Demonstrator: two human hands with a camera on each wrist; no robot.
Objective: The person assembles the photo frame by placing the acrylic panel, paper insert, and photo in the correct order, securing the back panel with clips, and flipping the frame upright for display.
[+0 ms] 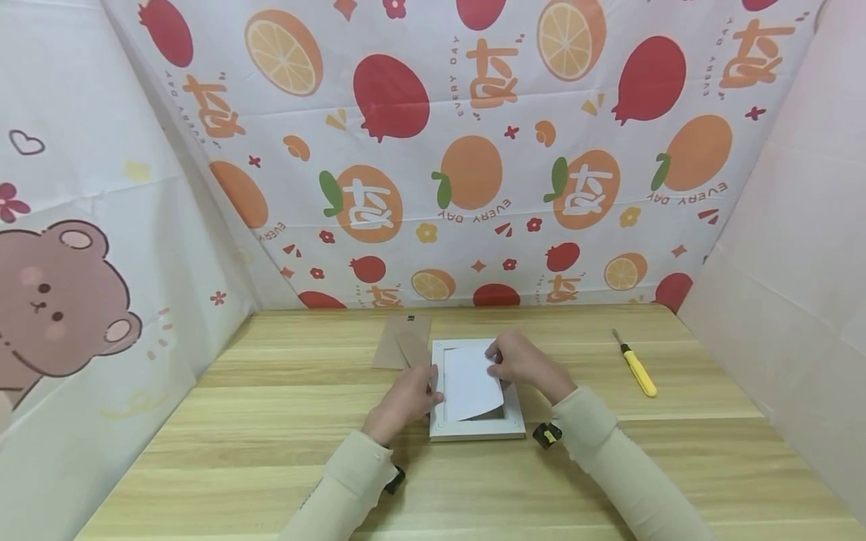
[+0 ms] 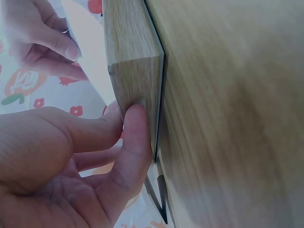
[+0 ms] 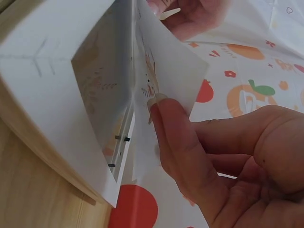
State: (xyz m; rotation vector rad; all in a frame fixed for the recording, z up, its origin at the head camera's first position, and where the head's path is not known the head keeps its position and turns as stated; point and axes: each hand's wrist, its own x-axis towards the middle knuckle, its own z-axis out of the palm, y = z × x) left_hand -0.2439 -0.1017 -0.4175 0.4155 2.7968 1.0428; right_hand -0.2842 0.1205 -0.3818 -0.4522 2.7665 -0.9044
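Head view: gripping the left edge of the white frame [image 1: 477, 429], lower centre of the picture, between thumb and fingers of the left hand [image 1: 404, 402]. Pinching the right edge of the white sheet [image 1: 470, 383], tilted over the frame's opening, with the right hand [image 1: 522, 359]. Showing a brown board [image 1: 388, 347] left of centre and a yellow-handled screwdriver [image 1: 639, 373] at lower right.
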